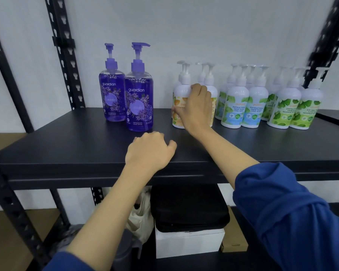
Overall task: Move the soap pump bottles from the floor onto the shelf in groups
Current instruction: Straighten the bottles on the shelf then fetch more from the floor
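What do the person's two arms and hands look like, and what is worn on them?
Both arms wear blue long sleeves pushed up toward the elbows, so the forearms are bare. The left hand and the right hand are bare too: no gloves, rings, watch or bracelets are visible. The right sleeve shows soft folds.

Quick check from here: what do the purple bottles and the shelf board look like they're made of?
Purple bottles: apparently clear, glossy plastic, since the violet liquid shows through and the shoulders catch highlights; the pumps look like opaque purple plastic.
Shelf board: dark, matte, smooth, with only a soft sheen. Could be painted metal or laminated board; I cannot tell which. The slotted uprights look like painted steel.
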### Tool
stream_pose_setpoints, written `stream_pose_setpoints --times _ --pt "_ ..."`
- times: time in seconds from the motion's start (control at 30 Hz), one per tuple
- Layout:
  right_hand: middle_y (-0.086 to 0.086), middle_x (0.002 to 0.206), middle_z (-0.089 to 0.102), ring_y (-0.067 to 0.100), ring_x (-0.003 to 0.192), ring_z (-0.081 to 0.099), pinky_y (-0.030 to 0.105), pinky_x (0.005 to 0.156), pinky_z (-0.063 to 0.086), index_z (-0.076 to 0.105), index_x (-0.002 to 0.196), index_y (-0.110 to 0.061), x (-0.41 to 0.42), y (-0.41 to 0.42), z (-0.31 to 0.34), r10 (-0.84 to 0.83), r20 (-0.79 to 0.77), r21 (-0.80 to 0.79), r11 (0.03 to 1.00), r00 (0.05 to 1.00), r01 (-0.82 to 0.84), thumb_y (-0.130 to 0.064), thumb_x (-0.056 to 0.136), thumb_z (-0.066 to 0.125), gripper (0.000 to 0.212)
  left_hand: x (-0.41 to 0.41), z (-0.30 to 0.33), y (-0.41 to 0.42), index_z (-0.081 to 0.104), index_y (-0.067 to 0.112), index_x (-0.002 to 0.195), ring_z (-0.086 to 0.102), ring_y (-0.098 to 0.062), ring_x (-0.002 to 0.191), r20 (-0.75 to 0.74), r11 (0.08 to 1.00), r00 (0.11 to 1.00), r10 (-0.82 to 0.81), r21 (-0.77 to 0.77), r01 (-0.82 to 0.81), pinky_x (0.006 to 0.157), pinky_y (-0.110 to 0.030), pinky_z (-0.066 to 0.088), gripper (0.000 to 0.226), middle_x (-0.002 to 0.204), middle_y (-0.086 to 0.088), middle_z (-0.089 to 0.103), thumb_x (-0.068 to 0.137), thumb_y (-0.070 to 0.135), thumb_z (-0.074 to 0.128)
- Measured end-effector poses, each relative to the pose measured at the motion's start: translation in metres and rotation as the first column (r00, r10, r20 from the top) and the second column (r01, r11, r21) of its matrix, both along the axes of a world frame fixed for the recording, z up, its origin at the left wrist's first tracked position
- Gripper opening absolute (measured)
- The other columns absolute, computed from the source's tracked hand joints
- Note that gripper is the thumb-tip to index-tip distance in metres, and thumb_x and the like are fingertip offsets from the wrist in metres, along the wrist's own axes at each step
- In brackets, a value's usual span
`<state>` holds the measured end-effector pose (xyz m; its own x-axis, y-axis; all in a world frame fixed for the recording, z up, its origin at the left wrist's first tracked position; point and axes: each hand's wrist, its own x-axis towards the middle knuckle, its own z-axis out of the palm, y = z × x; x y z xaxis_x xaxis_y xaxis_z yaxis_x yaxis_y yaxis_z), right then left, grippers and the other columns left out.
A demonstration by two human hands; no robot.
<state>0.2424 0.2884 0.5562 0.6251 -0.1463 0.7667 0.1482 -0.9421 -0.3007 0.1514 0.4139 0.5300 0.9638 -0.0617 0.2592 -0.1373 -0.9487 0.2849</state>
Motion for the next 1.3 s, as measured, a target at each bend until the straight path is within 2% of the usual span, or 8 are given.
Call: stream_pose_setpoints --times 1.0,1.17,1.3 --pt "0.014 0.122 0.046 0.027 0.106 0.047 0.030 0.081 0.037 0.043 0.122 -0.005 0.002 -0.001 -0.001 -0.018 -0.007 -0.014 1.000 1.000 0.018 -0.037 0.079 0.073 0.062 0.000 0.001 -0.001 0.054 0.018 0.130 0.052 -0.034 0.111 0.030 1.000 1.000 0.006 -0.003 -0.006 0.074 -0.033 0.035 0.048 0.125 -0.012 0.057 0.094 0.045 0.039" --pt "0.017 0.126 0.042 0.030 0.108 0.048 0.031 0.083 0.040 0.037 0.132 -0.004 -0.001 -0.001 -0.002 0.075 -0.058 0.075 0.995 0.995 -0.071 -0.025 0.079 0.074 0.068 -0.001 0.004 -0.002 0.052 0.019 0.133 0.051 -0.034 0.113 0.014 1.000 1.000 0.011 0.000 -0.011 0.076 -0.033 0.033 0.048 0.128 -0.012 0.055 0.094 0.045 0.039" --pt "0.018 0.123 0.045 0.032 0.109 0.047 0.036 0.083 0.040 0.040 0.129 -0.003 -0.018 -0.005 -0.003 0.122 -0.108 0.120 0.987 0.987 -0.108 -0.003 0.081 0.061 0.052 -0.001 0.005 -0.002 0.052 0.018 0.133 0.050 -0.034 0.114 -0.005 1.000 1.000 0.010 0.006 -0.010 0.076 -0.033 0.034 0.050 0.129 -0.012 0.055 0.094 0.046 0.038"
